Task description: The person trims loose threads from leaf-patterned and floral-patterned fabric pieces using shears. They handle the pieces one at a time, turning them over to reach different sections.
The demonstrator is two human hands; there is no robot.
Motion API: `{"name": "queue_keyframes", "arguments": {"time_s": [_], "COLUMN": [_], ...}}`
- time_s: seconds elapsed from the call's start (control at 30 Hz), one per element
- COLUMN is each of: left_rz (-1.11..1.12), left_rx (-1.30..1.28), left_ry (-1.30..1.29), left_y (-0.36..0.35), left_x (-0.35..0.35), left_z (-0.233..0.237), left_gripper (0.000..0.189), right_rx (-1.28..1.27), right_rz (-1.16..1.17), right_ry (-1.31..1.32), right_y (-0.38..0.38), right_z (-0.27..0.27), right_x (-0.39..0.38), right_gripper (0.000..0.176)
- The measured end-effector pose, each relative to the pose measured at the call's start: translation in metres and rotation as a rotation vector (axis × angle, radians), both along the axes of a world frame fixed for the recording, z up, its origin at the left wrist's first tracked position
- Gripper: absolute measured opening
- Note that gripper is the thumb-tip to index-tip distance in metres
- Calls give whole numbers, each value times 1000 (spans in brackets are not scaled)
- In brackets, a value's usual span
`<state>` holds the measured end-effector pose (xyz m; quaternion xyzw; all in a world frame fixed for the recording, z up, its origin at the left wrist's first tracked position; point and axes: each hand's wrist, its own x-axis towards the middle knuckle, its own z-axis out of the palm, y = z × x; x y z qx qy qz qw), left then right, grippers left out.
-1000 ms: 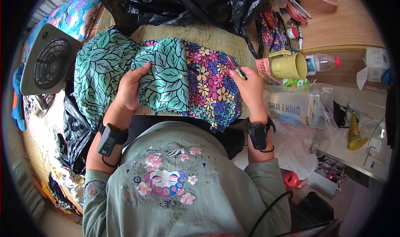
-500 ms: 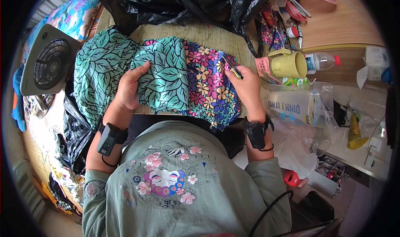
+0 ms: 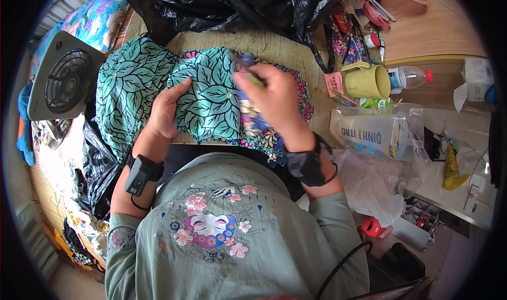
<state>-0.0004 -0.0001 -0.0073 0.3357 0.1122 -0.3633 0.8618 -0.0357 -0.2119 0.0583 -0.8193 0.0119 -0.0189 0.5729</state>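
My left hand [image 3: 166, 112] grips the left edge of a folded green leaf-print fabric [image 3: 208, 97], thumb on top and fingers underneath. More of this green fabric [image 3: 129, 78] lies bunched left of that hand. Beneath the folded part, a flower-print fabric [image 3: 301, 91] in pink, purple and cream spreads to the right. My right hand [image 3: 274, 97] is closed around small thread snips [image 3: 254, 77] with a yellow-green handle, blurred by motion. It is over the flower print, by the right edge of the green piece. The snips' tips are too smeared to make out.
Black plastic bags [image 3: 232, 10] cover the table's far side. To the right stand a yellow mug [image 3: 367, 82], a water bottle [image 3: 409, 78] and a clear printed bag [image 3: 369, 134]. A grey fan [image 3: 66, 78] is at the left.
My right hand has swung left with the snips, from the flower print's right edge to beside the green fabric. My left hand stays nearly in place.
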Motion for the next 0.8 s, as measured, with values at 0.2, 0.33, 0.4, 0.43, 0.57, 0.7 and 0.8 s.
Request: {"name": "queue_keyframes", "arguments": {"time_s": [0.2,0.33,0.4,0.43,0.57,0.7,0.8], "left_rz": [54,10,34,38,32,-4,13], "left_rx": [141,-220,-34,-36,287,184,129], "left_ry": [-236,-19,-50,-46,-122,-73,-41], "left_y": [9,6,-5,-4,1,1,-2], "left_x": [-2,-1,-5,-5,0,1,0], "left_z": [-6,5,19,15,-5,0,4], "left_gripper": [37,38,36,36,30,28,26], "right_rx": [181,131,96,50,102,-458,-512], "right_rz": [162,136,89,56,-93,4,27], "right_ry": [0,-126,-112,-145,-52,-146,-94], "right_y": [63,51,23,8,-39,-67,-68], "right_z": [-15,-26,-26,-30,-38,-45,-45], "right_x": [12,4,-3,-6,-26,-50,-58], "right_gripper": [23,29,35,36,37,36,37]}}
